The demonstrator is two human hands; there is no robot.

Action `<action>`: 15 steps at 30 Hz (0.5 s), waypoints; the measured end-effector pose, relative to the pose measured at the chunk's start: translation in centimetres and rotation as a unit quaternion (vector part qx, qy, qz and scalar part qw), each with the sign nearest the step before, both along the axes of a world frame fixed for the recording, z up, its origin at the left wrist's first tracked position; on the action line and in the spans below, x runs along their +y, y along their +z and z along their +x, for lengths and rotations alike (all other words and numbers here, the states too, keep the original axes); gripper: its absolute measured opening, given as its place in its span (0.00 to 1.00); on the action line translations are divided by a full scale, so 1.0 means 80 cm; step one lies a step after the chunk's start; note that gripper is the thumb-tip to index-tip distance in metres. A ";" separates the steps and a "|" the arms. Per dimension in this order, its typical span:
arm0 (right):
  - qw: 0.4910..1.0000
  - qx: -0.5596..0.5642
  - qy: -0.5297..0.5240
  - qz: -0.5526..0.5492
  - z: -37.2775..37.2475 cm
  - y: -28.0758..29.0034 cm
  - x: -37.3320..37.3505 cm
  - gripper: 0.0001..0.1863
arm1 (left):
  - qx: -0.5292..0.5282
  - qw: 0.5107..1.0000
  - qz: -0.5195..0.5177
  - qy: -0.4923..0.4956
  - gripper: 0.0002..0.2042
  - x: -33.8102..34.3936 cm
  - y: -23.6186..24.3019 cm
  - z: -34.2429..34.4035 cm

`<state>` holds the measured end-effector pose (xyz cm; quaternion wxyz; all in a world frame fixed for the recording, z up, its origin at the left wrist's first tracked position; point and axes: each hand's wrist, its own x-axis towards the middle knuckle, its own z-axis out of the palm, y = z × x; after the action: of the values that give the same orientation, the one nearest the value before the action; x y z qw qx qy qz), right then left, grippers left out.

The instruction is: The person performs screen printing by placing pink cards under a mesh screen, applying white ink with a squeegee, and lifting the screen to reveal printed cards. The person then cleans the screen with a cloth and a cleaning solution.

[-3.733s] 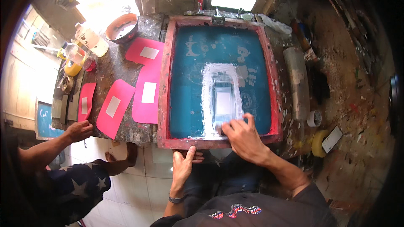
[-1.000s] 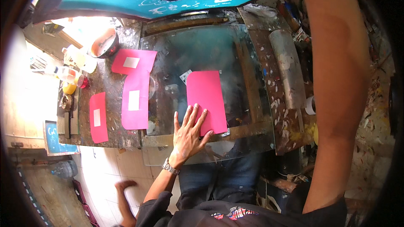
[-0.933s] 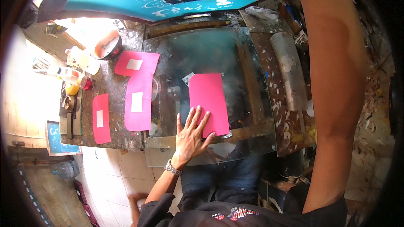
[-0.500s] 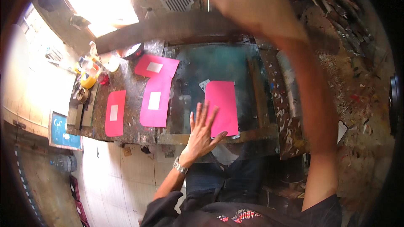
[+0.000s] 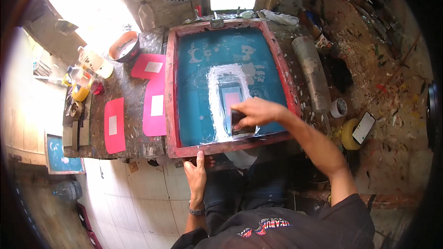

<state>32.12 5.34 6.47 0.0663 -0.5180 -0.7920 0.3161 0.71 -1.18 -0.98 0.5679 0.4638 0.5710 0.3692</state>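
Gripping dark squeegee (image 5: 236,121) tightly in right hand (image 5: 259,111), over lower part of window in blue screen (image 5: 194,110). Pinching near rail of red frame (image 5: 171,87), laid over table (image 5: 134,110), with left hand (image 5: 196,177). Apparently at stroke step; likely calling next for even pressure toward near rail.

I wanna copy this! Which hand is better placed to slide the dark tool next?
Probably the right hand: it grips the dark tool at the screen; the left hand holds the frame.
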 end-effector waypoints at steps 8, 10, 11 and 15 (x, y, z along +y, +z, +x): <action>0.974 0.072 -0.192 0.097 0.020 0.007 0.063 0.20 | -0.047 0.995 -0.085 -0.005 0.21 0.008 0.018 -0.006; 0.925 -0.072 -0.164 0.334 -0.012 -0.010 0.030 0.11 | -0.052 0.993 -0.108 -0.016 0.22 0.012 0.019 -0.007; 0.898 -0.154 -0.120 0.395 -0.030 -0.020 0.009 0.10 | -0.062 0.993 -0.101 -0.025 0.22 0.013 0.019 -0.008; 0.936 -0.114 -0.063 0.326 -0.056 -0.023 -0.045 0.10 | -0.083 0.989 -0.119 -0.021 0.22 0.013 0.016 -0.011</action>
<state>27.64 1.74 4.66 0.1608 -0.5496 -0.8194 -0.0251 -0.15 -0.11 0.28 0.6721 0.3731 0.5516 0.3238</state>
